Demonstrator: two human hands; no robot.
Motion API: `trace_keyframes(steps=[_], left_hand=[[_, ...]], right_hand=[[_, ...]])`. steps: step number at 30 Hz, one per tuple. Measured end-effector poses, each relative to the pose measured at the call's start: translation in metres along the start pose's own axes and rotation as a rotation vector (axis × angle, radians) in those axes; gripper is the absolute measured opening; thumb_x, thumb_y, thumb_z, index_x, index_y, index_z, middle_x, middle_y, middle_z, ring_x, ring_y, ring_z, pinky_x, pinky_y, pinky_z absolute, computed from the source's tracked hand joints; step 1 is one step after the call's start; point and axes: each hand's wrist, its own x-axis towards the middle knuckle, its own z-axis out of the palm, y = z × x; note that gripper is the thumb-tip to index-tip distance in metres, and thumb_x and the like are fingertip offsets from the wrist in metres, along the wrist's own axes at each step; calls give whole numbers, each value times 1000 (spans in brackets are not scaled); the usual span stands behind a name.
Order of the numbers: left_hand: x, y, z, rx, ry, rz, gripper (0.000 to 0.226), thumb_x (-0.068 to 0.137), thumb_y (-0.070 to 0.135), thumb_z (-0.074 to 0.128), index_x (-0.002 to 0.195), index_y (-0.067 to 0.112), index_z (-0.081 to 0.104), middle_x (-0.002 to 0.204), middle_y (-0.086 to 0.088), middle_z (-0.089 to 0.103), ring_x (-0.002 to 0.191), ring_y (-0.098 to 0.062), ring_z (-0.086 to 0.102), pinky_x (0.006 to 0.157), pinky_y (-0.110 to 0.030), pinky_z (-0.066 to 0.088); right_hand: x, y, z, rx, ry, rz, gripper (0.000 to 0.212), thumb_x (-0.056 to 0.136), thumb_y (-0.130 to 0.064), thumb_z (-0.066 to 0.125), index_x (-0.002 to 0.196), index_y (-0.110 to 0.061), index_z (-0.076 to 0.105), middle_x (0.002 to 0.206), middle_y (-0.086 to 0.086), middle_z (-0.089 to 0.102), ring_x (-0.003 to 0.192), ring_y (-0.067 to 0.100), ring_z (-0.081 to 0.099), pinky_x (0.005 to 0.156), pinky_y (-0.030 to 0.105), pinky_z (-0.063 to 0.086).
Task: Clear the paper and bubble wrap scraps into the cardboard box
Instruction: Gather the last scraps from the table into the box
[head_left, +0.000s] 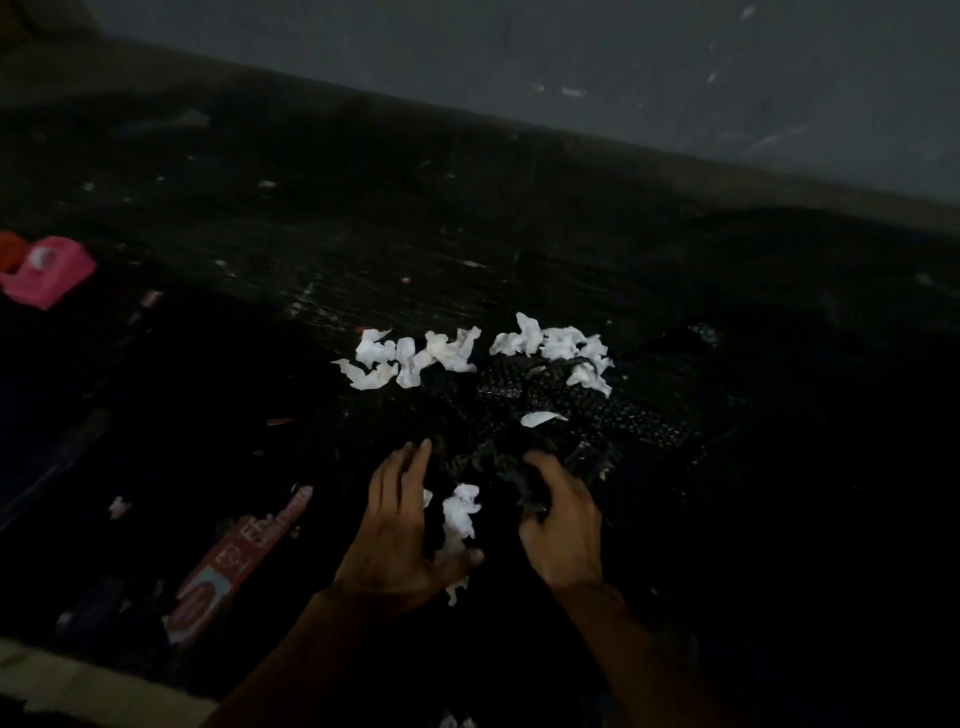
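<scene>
Several crumpled white paper scraps (470, 353) lie in a row on the dark table. Just in front of them spreads a dark sheet of bubble wrap (571, 410). My left hand (400, 530) lies at the near edge of the pile, fingers spread and slightly bent, with a white paper scrap (460, 512) against its thumb side. My right hand (563, 525) curls its fingers round dark crumpled scraps (519, 480) at the pile's near edge. The scene is very dim. No cardboard box shows plainly.
A pink tape dispenser (49, 270) stands at the far left. A red and white printed packet (234, 561) lies to the left of my left hand. A pale strip (78, 680), perhaps cardboard, shows at the bottom left. A grey wall (623, 62) runs behind the table.
</scene>
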Motion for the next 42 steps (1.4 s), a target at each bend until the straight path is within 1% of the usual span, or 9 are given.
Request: trace_keyframes(steps=[8, 12, 17, 23, 26, 29, 33, 36, 42], left_hand=[[7, 6, 19, 394, -219, 34, 62, 96, 62, 15, 118, 23, 57, 125, -15, 54, 109, -34, 47, 86, -46, 44], [18, 26, 28, 235, -15, 17, 33, 93, 41, 44, 104, 12, 57, 117, -22, 54, 95, -35, 49, 76, -43, 47], [16, 27, 49, 240, -18, -13, 34, 92, 29, 37, 105, 7, 60, 118, -18, 53, 106, -34, 45, 89, -51, 46], [14, 37, 46, 205, 33, 23, 42, 80, 30, 44, 120, 23, 52, 122, -15, 51, 97, -33, 47, 81, -45, 46], [14, 38, 45, 185, 24, 16, 31, 76, 28, 43, 106, 21, 50, 115, -14, 50, 92, -33, 47, 76, -48, 49], [15, 45, 45, 146, 41, -28, 34, 72, 35, 49, 101, 16, 47, 114, -16, 49, 96, -32, 44, 81, -46, 47], [22, 51, 54, 163, 123, -152, 50, 80, 57, 53, 86, 8, 60, 109, -15, 52, 96, -31, 47, 83, -37, 44], [28, 48, 63, 201, 248, -254, 47, 92, 43, 41, 72, 5, 61, 95, -15, 56, 81, -37, 54, 77, -42, 42], [19, 55, 68, 182, 271, -283, 44, 85, 16, 46, 128, 16, 48, 126, -17, 42, 101, -37, 47, 85, -52, 44]], right_hand=[[13, 20, -41, -234, 297, -29, 36, 77, -56, 50, 73, -21, 62, 83, 2, 59, 87, 30, 53, 70, 40, 44], [33, 35, -68, -276, 503, 40, 36, 75, -50, 54, 62, -18, 63, 82, 2, 59, 89, 31, 52, 74, 42, 39], [43, 93, -72, -363, 366, 246, 25, 69, -32, 71, 75, -8, 73, 121, 18, 55, 106, 43, 49, 92, 48, 40], [36, 112, -68, -238, 229, 86, 40, 68, -16, 75, 103, -9, 57, 95, 15, 64, 90, 38, 53, 79, 44, 46], [43, 103, -70, -182, 101, 163, 78, 76, -31, 71, 142, -20, 31, 117, 12, 61, 109, 33, 49, 96, 45, 37], [59, 98, -70, -298, 41, 185, 78, 85, -60, 52, 148, -38, 11, 120, 12, 62, 112, 34, 53, 99, 47, 38], [71, 97, -63, -517, 44, 182, 48, 85, -63, 52, 119, -28, 57, 106, 11, 66, 104, 37, 57, 85, 44, 43], [64, 104, -54, -432, 173, 78, 29, 78, -43, 72, 91, -17, 65, 94, 15, 60, 90, 38, 55, 73, 46, 47], [59, 113, -59, -167, 123, -103, 35, 61, -14, 79, 85, -14, 55, 127, 12, 47, 113, 33, 47, 95, 40, 45]])
